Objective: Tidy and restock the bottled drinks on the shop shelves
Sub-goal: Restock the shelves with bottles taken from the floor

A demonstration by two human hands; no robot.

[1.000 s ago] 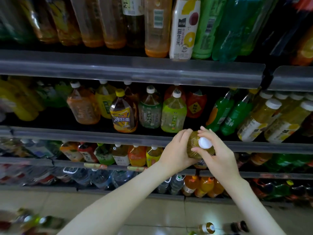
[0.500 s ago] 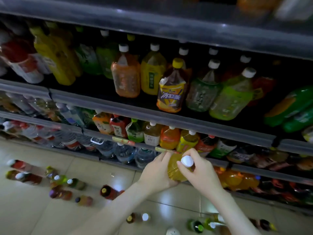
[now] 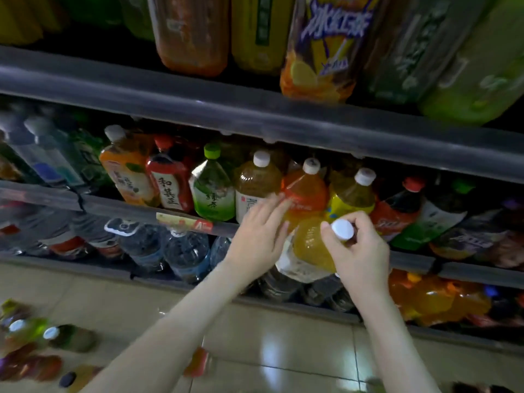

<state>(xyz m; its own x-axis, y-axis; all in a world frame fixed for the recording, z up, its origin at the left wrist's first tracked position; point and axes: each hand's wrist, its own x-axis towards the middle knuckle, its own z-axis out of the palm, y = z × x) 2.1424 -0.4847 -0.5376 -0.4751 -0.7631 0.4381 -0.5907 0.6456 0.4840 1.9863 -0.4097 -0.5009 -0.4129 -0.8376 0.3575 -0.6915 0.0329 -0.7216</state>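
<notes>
My right hand (image 3: 358, 251) grips the neck and white cap of an amber tea bottle (image 3: 309, 251) with a white label, held in front of the middle shelf. My left hand (image 3: 259, 234) has its fingers straight and reaches toward the orange-labelled bottle (image 3: 304, 191) in the shelf row, touching its lower part. Beside that one stand a brown tea bottle (image 3: 256, 182) and a yellow-labelled bottle (image 3: 351, 194), both with white caps.
The shelf rail (image 3: 119, 211) carries a red price tag (image 3: 184, 222). Water bottles (image 3: 181, 253) fill the shelf below, orange drinks (image 3: 433, 299) lower right. Large bottles (image 3: 320, 46) stand on the upper shelf. Several loose bottles (image 3: 42, 338) lie on the tiled floor at left.
The view dropped from the upper shelves to the middle one. My left hand let go of the amber bottle and now reaches to the shelf row; my right hand still holds the bottle.
</notes>
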